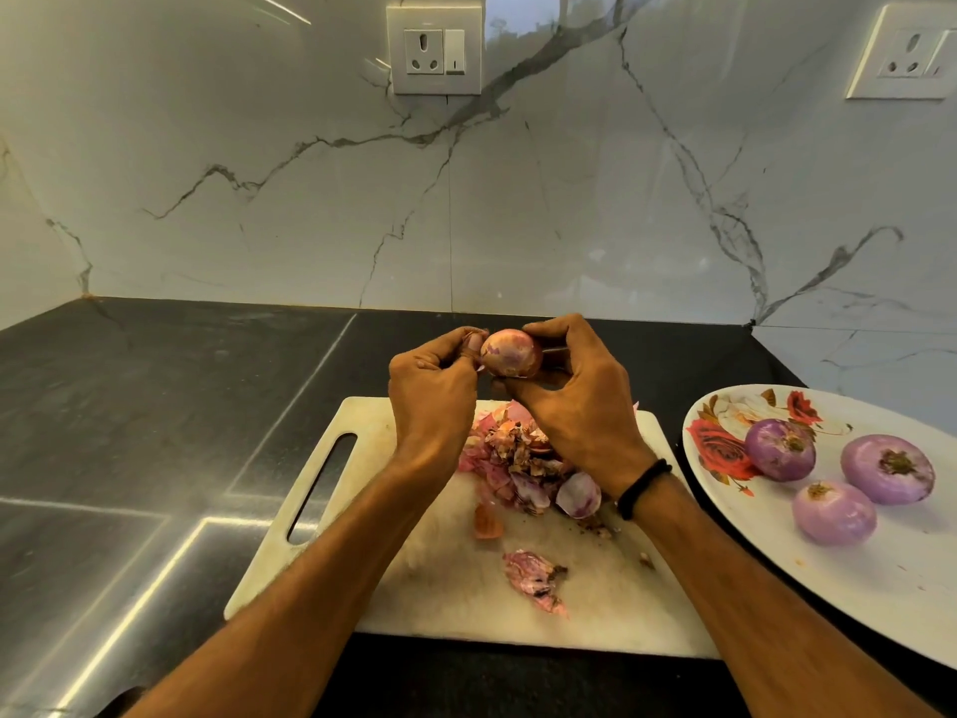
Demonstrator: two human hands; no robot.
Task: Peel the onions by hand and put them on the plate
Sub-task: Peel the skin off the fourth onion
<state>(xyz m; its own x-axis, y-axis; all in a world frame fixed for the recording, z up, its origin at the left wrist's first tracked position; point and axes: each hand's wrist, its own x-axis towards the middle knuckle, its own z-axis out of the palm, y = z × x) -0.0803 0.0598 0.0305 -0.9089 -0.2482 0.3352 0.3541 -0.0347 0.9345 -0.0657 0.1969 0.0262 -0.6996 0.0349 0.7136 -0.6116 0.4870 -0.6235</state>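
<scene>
An onion (510, 353), with patches of papery skin on it, is being held in the air above the twelve o'clock edge of a white cutting board (414, 577). It is being gripped by the right hand (575, 406), whose fingers are being kept curled round its three o'clock side from above and below. The left hand (432, 401) is being held against the onion's nine o'clock end, its fingers drawn narrow and pinched with the thumb at the skin there. A black wristband (642, 487) is being worn on the right wrist. Under the hands, a pile of skins (518, 453) is lying on the board, and a loose scrap of skin (536, 572) is lying apart from it toward six o'clock. At three o'clock of the board, a white plate (880, 588) printed with red roses is resting on the dark tabletop (155, 406). Three peeled onions are being carried on it, close together: one (780, 449) at ten o'clock of the group, one (887, 469) at two o'clock, and one (834, 513) at six o'clock. At twelve o'clock, a wall socket (434, 50) is showing on the marble wall (259, 173).
</scene>
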